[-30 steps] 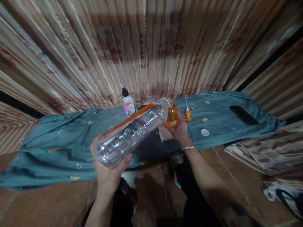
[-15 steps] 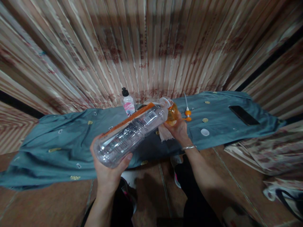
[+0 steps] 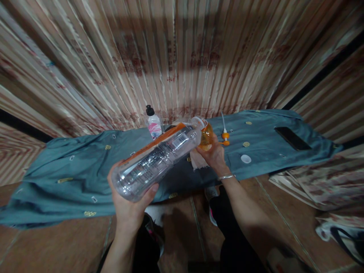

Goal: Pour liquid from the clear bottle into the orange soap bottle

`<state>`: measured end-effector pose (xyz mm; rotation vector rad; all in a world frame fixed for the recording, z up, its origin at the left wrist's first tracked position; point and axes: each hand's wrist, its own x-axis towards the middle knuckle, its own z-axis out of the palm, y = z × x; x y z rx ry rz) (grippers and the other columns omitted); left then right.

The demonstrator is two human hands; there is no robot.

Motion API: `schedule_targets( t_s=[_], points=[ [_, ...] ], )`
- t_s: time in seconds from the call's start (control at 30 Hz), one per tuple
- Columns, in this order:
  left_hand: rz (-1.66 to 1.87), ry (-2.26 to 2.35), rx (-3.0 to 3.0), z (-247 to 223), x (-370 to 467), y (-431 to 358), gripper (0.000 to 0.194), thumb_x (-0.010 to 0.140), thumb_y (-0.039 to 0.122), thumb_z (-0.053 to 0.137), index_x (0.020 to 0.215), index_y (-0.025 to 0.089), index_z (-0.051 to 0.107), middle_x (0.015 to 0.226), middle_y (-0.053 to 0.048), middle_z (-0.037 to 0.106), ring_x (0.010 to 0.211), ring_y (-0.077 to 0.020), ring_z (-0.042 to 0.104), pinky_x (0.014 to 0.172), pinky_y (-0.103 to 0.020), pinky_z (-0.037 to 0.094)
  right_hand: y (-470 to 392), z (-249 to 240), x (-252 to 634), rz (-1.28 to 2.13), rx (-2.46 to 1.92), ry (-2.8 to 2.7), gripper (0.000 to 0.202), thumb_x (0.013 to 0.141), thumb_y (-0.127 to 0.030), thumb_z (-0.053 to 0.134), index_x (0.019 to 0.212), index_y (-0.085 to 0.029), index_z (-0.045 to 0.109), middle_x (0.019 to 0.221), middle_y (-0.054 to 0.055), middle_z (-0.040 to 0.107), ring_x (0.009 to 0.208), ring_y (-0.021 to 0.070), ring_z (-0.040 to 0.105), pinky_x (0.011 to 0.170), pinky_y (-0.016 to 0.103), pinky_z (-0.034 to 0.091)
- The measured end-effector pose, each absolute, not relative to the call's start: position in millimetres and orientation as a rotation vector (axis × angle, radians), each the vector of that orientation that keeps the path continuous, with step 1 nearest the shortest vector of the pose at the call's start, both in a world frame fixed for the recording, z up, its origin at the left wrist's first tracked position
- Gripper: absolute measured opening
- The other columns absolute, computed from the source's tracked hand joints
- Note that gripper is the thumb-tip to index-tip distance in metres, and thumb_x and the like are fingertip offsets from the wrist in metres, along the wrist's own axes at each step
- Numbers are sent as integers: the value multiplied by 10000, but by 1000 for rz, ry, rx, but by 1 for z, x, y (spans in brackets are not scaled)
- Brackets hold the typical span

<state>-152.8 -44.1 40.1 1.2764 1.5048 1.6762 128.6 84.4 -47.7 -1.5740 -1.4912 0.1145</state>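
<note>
Dim light, glinting bottle [image 3: 156, 161], stretched edges

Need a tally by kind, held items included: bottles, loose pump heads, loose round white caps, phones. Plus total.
Bottles: 3 (large clear bottle in the left hand, orange bottle in the right hand, black-capped bottle)
Loose pump heads: 1 (orange pump head)
Loose round white caps: 1 (white cap)
Phones: 1 (dark phone)
Total: 6
</note>
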Motion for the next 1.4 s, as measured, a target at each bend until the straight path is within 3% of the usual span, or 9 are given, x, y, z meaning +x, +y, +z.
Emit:
schedule_targets(
  t_s=[0.43, 1.4],
  points=[
    [1693, 1476, 1271, 38, -155, -43, 949, 507, 380, 1033, 1314, 233, 557, 1278, -105, 683, 1123, -299, 708, 995, -452, 591, 87, -48, 130, 154, -1596, -1450, 896, 728, -498, 908, 1464, -108, 579, 1251, 238, 811, 1112, 410, 807, 932, 524, 662],
    [1701, 1471, 1264, 37, -153, -42, 915, 507, 383, 1022, 1285, 238, 564, 1237, -80, 668, 1100, -291, 697, 962, -433, 586, 88, -51, 132, 112, -1554, -1481, 872, 780, -581, 844, 1470, -130, 560, 1259, 227, 817, 1110, 392, 809, 923, 519, 666]
  ],
)
